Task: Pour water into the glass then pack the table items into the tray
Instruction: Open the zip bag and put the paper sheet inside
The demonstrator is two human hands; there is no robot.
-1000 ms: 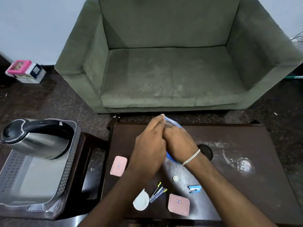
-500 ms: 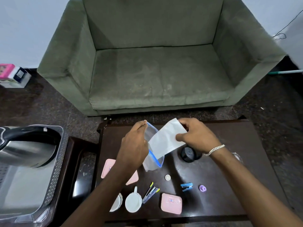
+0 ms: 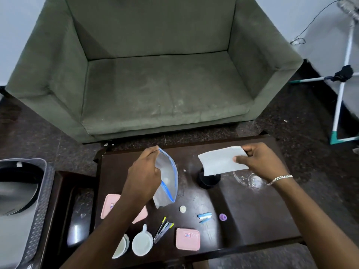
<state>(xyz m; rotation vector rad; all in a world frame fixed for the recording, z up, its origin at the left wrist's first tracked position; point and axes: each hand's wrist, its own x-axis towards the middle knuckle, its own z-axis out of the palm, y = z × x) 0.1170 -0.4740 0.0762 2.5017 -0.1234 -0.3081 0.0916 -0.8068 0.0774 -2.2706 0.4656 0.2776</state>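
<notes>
My left hand (image 3: 142, 176) pinches the rim of a clear zip bag (image 3: 168, 178) with a blue seal, held open above the dark table (image 3: 252, 216). A white paper sheet (image 3: 221, 163) is gripped by my right hand (image 3: 260, 160), to the right of the bag and clear of it. A clear glass (image 3: 250, 179) sits under my right wrist. A black round object (image 3: 208, 181) stands below the paper. The grey tray (image 3: 37, 210) at far left holds a steel kettle (image 3: 15, 191).
On the table lie pink lidded boxes (image 3: 187, 238) (image 3: 109, 204), white measuring cups (image 3: 142, 243), a pair of pens (image 3: 162, 231), a blue clip (image 3: 204, 216), a purple cap (image 3: 222, 217) and a white disc (image 3: 182, 209). A green sofa (image 3: 155, 84) stands behind.
My hands parted: the right one drew the white paper out of the bag and moved it to the right. The left hand keeps the bag open. The camera view shifted right.
</notes>
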